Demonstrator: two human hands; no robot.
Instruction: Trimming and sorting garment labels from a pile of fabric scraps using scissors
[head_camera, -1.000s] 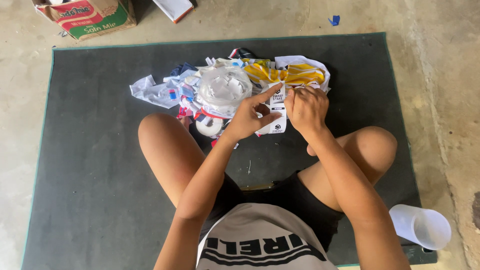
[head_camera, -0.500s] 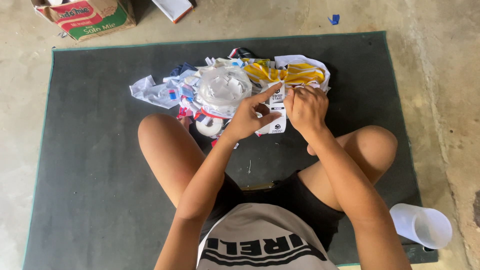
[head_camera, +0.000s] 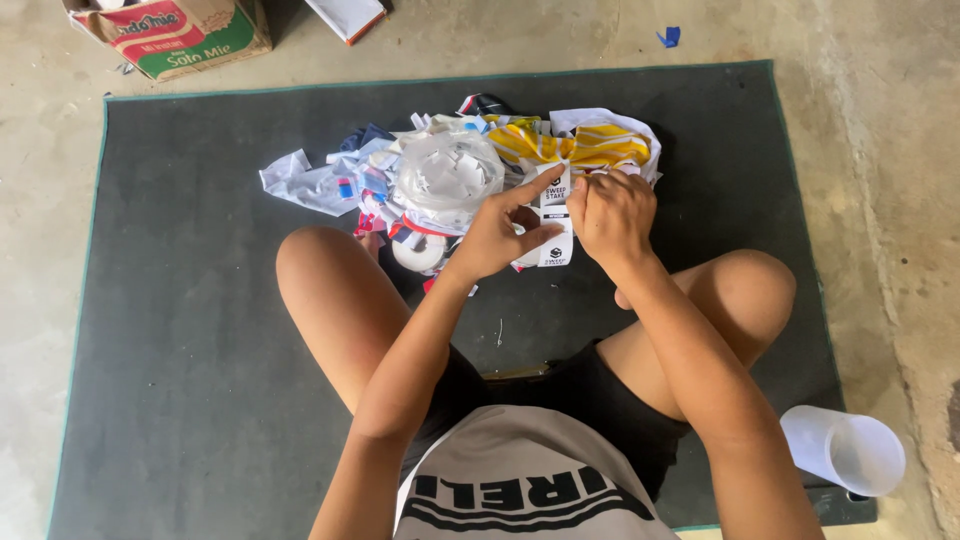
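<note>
I sit cross-legged on a dark mat (head_camera: 180, 300). Both hands hold a narrow white printed paper strip (head_camera: 555, 215) upright in front of me. My left hand (head_camera: 500, 235) grips its lower left side with the forefinger stretched up along it. My right hand (head_camera: 612, 215) pinches its upper right edge. Just beyond lies a heap of torn wrappers and plastic (head_camera: 400, 180), topped by a clear plastic bag (head_camera: 450, 170) with paper scraps inside. A yellow and white striped wrapper (head_camera: 590, 145) lies at the heap's right end. A white roll (head_camera: 418, 252) sits under my left wrist.
A cardboard box (head_camera: 170, 35) stands on the concrete floor at the top left, with a flat white box (head_camera: 345, 15) beside it. A clear plastic cup (head_camera: 845, 450) lies on its side at the mat's lower right corner. A blue scrap (head_camera: 668, 37) lies beyond the mat.
My hands stay in the same place on the strip; the fingers shift only slightly. Nothing else has moved.
</note>
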